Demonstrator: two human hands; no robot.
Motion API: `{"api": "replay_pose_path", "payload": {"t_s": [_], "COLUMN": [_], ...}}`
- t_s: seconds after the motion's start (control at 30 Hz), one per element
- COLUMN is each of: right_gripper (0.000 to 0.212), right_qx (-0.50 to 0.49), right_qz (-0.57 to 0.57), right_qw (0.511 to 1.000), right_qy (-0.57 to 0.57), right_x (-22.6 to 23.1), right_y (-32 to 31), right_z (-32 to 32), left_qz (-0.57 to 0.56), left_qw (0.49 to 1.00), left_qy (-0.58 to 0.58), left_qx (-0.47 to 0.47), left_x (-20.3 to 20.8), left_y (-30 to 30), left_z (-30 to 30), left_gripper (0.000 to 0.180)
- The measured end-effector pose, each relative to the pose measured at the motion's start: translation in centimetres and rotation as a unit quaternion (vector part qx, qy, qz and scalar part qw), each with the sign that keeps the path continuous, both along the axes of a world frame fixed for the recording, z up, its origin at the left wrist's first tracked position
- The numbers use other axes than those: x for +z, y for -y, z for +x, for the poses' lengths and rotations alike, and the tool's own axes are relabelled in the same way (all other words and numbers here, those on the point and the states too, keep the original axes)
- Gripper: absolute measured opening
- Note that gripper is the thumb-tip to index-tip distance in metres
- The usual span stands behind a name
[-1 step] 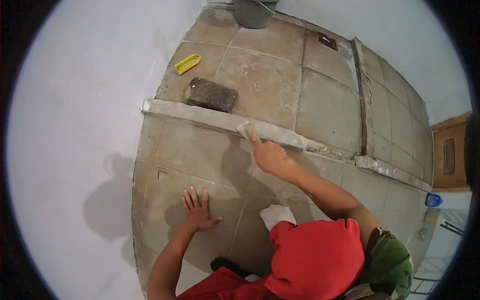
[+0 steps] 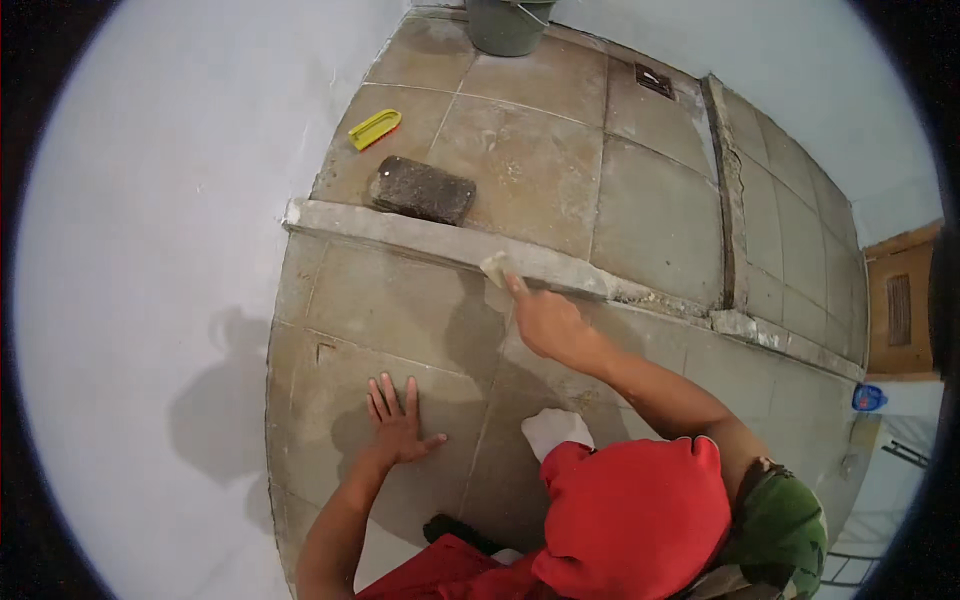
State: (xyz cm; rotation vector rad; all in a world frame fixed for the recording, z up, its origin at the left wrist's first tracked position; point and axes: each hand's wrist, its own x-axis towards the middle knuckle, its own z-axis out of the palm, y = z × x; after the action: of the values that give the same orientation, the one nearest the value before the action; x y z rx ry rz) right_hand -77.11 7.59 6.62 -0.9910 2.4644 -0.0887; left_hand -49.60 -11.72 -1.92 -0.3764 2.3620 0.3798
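Observation:
My right hand (image 2: 549, 322) is closed around a small pale, flat-ended tool (image 2: 497, 268) that looks like a scraper or short brush; its exact kind is unclear. The tool's end lies at the near side of a raised whitish ledge (image 2: 385, 228) that crosses the tiled floor (image 2: 385, 300). With fingers spread, my left hand (image 2: 398, 428) rests flat on the tiles nearer to me and holds nothing. Beyond the ledge, a dark rough block (image 2: 422, 190) lies against it. Farther off, near the left wall, is a yellow scrub brush (image 2: 375, 130) with reddish bristles.
A grey-green bucket (image 2: 505, 28) stands at the far wall, with a dark floor drain (image 2: 655, 81) to its right. A second raised strip (image 2: 735, 200) runs away from me on the right. My white-covered foot (image 2: 557, 431) is close below. A blue container (image 2: 868, 398) sits far right.
My right hand, with the pale tool, has shifted slightly toward me and to the right. My left hand stays flat on the tiles.

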Motion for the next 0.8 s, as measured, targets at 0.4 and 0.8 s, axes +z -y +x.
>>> {"api": "replay_pose_path", "payload": {"t_s": [0.4, 0.8], "right_gripper": [0.070, 0.070], "right_qx": [-0.079, -0.050], "right_qz": [0.052, 0.127], "right_qw": [0.995, 0.991], "right_qy": [-0.018, -0.018], "right_x": [1.3, 2.7], "right_y": [-5.6, -5.1], "right_z": [-0.7, -0.7], "left_qz": [0.004, -0.011], "left_qw": [1.000, 1.000], "left_qy": [0.000, -0.024], "left_qx": [0.006, 0.001], "left_x": [0.9, 0.3], "left_y": [-0.5, -0.4], "left_z": [-0.7, 0.1], "left_gripper": [0.127, 0.127]}}
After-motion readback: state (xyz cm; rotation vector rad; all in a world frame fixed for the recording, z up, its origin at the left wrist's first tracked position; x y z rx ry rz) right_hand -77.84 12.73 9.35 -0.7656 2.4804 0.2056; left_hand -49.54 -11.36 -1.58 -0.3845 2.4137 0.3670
